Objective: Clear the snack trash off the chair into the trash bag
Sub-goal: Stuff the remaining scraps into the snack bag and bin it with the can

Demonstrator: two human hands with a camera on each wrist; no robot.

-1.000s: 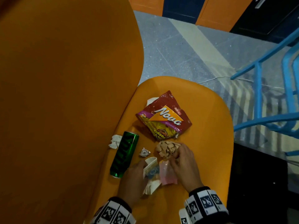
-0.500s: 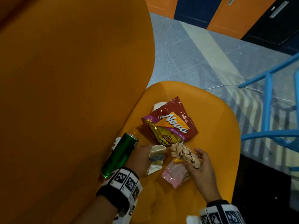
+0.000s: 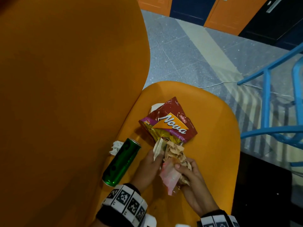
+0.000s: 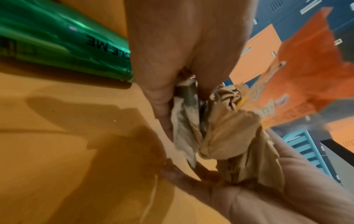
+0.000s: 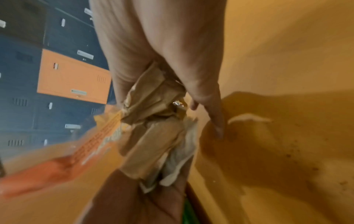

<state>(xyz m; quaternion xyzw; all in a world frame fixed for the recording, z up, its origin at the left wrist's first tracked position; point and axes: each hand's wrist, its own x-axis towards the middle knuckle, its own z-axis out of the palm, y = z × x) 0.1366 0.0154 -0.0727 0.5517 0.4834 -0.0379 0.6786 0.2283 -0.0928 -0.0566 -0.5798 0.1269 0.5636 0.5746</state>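
On the orange chair seat [image 3: 213,128] my two hands meet over a bundle of trash. My left hand [image 3: 152,163] grips a folded white wrapper [image 3: 158,147] [image 4: 184,130]. My right hand [image 3: 185,169] grips crumpled brown paper [image 3: 173,153] [image 4: 229,133] [image 5: 151,121] together with a pink plastic wrapper [image 3: 168,177]. A red Nova snack bag [image 3: 168,123] lies just beyond the hands. A green can [image 3: 122,161] [image 4: 57,45] lies on its side left of my left hand. A crumpled white tissue [image 3: 116,147] sits against the can's far left side. No trash bag is in view.
The chair's tall orange back [image 3: 65,95] fills the left. A blue metal frame [image 3: 268,102] stands on the grey floor to the right, with a thin cable [image 3: 218,84] beside it. Orange and dark lockers [image 3: 229,13] line the far wall. A dark surface [image 3: 265,194] lies right of the seat.
My hands have come together, pressing the brown paper, pink wrapper and white wrapper into one bundle lifted off the seat. The small foil scrap beside the can is out of sight.
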